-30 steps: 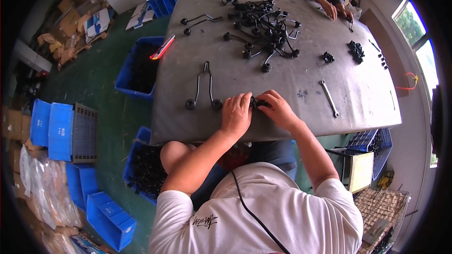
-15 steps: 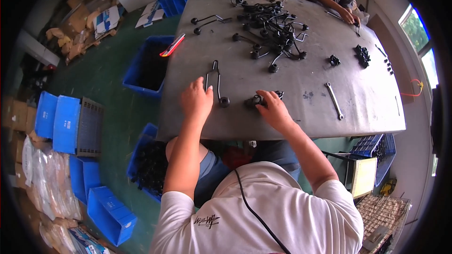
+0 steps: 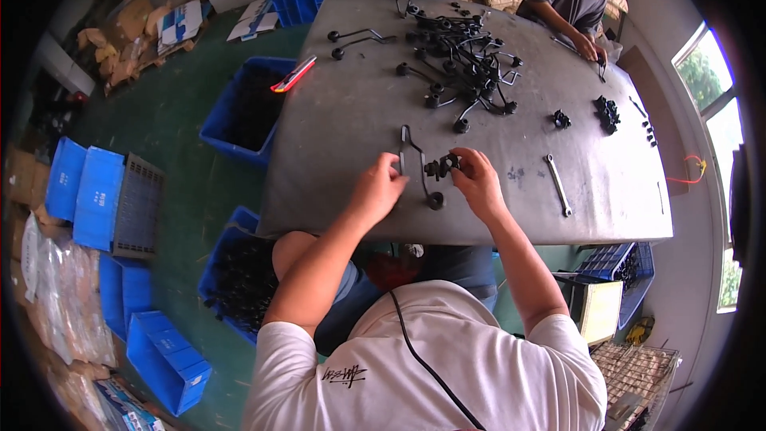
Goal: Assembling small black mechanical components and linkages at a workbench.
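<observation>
A bent dark metal rod (image 3: 421, 161) with a narrow loop at its far end and a round black knob (image 3: 435, 201) at its near end is in front of me. My left hand (image 3: 378, 193) is closed around the rod's left leg, thumb and fingertips together; the end inside the fingers is hidden. Just to the right, my right hand (image 3: 479, 183) pinches a small black cluster of plastic parts (image 3: 442, 165), close beside the rod's right leg. The exact shape of this cluster is too small to make out.
A pile of black-ended rods (image 3: 471, 60) covers the table's far middle. A wrench (image 3: 558, 185) lies to the right, black parts (image 3: 607, 115) beyond it. A red-and-white cutter (image 3: 294, 74) rests at the left edge, by a blue bin (image 3: 239, 112). Two people sit opposite.
My left hand has moved right, bringing the rod along. My right hand has taken up the black cluster from the table, and the two hands are nearer each other.
</observation>
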The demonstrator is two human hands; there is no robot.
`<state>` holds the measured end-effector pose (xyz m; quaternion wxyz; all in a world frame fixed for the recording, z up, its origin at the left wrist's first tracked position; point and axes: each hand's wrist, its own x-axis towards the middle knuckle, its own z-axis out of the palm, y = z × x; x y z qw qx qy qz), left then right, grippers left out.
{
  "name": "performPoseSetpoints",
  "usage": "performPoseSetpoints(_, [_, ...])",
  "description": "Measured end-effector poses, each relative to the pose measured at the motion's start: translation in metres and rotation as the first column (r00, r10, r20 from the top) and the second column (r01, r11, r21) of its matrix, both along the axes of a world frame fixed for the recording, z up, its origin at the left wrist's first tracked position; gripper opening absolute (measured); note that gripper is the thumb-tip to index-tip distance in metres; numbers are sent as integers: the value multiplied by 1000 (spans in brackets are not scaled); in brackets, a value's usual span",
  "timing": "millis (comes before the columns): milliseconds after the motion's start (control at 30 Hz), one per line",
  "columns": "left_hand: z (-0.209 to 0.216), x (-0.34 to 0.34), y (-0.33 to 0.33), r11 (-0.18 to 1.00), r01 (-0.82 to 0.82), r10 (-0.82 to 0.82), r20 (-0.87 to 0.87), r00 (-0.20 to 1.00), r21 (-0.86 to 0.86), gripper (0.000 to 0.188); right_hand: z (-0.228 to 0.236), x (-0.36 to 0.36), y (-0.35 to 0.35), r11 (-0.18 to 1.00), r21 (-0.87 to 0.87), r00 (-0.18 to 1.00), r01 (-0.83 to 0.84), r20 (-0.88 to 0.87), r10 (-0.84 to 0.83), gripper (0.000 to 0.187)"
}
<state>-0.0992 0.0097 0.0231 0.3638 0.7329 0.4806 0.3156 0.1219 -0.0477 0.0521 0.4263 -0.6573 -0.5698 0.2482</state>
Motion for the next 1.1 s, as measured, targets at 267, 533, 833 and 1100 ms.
performPoseSetpoints(267, [10,8,-11,997,76,-74,94,993,-12,51,8,-21,12,999,3,991,-39,128,38,37])
performPoseSetpoints(533, [10,2,5,982,161,-172,106,979,102,34,10,-32,17,995,4,980,-103,174,100,37])
performPoseSetpoints(833, [9,-3,9,977,187,-194,60,979,106,30,12,-35,17,992,-39,966,-120,226,125,38])
performPoseSetpoints(1100, [13,-7,32,905,408,-418,64,906,123,32,5,-34,17,991,-61,972,-117,196,127,38])
